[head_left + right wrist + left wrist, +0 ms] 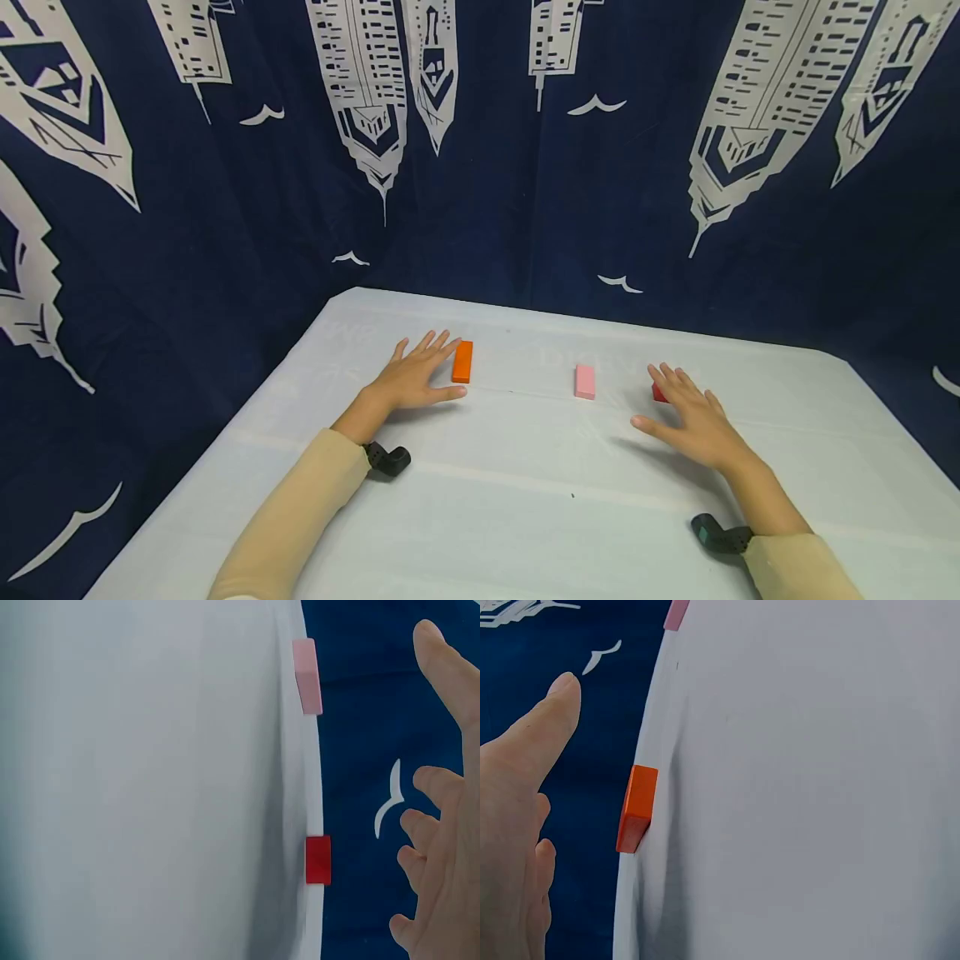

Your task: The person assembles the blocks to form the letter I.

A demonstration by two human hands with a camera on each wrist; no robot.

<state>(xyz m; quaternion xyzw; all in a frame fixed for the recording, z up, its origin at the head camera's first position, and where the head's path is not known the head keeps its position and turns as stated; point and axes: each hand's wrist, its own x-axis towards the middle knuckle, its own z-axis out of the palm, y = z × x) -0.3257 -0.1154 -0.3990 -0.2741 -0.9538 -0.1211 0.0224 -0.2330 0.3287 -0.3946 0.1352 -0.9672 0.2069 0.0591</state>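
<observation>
Head view: holding nothing, with fingers [444, 353] wide on left hand [412, 379] near orange block [462, 363] and right hand [693, 425] near red block [318, 860]. Shows pink block [585, 381] between, likely steady from lying on table [525, 517]

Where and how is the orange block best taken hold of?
Probably grip the orange block at the middle of its long sides, coming from above with the left hand, thumb on the side facing the pink block. The orange one lies on the white table, narrow across, its length pointing away from the person, so pinching its width looks easiest.
</observation>
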